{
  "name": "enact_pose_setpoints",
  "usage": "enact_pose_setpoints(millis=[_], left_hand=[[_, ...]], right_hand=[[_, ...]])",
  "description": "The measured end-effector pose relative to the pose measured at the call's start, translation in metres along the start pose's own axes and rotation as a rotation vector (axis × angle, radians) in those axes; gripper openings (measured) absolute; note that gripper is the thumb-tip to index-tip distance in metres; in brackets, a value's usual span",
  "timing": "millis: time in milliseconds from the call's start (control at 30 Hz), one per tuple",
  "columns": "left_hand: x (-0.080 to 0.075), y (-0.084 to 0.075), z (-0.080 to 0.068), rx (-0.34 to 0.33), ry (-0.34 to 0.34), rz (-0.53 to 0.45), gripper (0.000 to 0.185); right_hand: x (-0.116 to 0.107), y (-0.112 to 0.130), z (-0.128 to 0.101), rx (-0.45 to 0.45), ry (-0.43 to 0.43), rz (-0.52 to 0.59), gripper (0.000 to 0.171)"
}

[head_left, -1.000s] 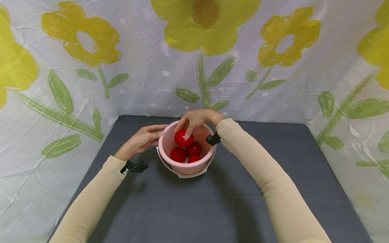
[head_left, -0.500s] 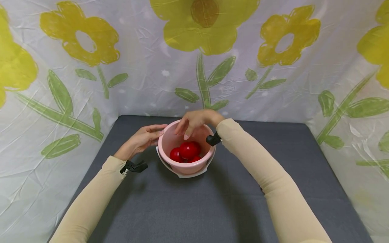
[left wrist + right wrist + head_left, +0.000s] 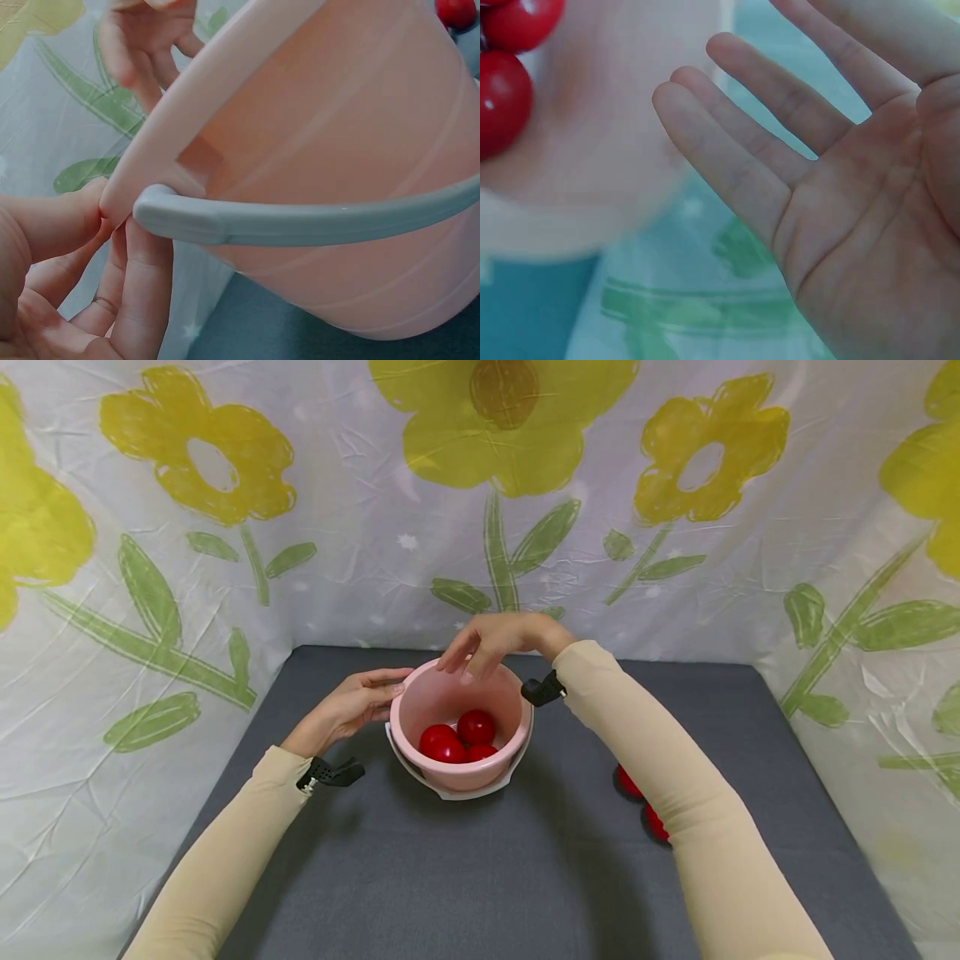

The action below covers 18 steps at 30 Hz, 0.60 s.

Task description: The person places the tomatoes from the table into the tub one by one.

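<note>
A pink bucket (image 3: 465, 775) stands at the back of the dark table, its grey-white handle (image 3: 300, 223) folded down against its side. My left hand (image 3: 358, 702) pinches the bucket's rim on the left, thumb on one side and fingers on the other. Inside lie several shiny red round things (image 3: 476, 727), apple- or tomato-sized. Over the bucket's far rim hovers my right hand (image 3: 501, 637), holding nothing; the right wrist view shows its bare palm (image 3: 847, 202) and spread fingers beside the bucket.
Two more red round things, one farther back (image 3: 627, 783) and one nearer (image 3: 656, 823), sit on the table to the right, partly covered by my right sleeve (image 3: 667, 777). A cloth printed with yellow flowers (image 3: 345, 568) hangs behind and at both sides.
My right hand has let a red round thing go into the bucket, then risen slightly back and to the right. Two red things on the table have come out from behind the sleeve.
</note>
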<state>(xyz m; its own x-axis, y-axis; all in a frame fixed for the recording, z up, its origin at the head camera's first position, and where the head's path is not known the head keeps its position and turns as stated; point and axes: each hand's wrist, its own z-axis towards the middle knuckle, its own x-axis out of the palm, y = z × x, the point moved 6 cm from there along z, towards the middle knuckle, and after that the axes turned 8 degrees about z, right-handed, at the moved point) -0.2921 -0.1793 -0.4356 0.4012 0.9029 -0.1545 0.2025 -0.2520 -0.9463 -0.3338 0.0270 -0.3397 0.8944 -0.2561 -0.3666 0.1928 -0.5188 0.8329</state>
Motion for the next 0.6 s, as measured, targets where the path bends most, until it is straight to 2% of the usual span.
enact_pose_setpoints(millis=[200,400,600], left_hand=[[-0.002,0.001,0.0,0.006,-0.014,0.0,0.052],[-0.002,0.002,0.001,0.014,-0.012,0.0,0.052],[0.0,0.001,0.002,0.015,-0.007,-0.006,0.052]], right_hand=[[-0.018,0.004,-0.025,0.009,-0.053,0.046,0.048],[-0.023,-0.01,-0.046,0.014,-0.052,0.062,0.05],[-0.031,-0.025,-0.08,0.035,-0.105,0.056,0.054]])
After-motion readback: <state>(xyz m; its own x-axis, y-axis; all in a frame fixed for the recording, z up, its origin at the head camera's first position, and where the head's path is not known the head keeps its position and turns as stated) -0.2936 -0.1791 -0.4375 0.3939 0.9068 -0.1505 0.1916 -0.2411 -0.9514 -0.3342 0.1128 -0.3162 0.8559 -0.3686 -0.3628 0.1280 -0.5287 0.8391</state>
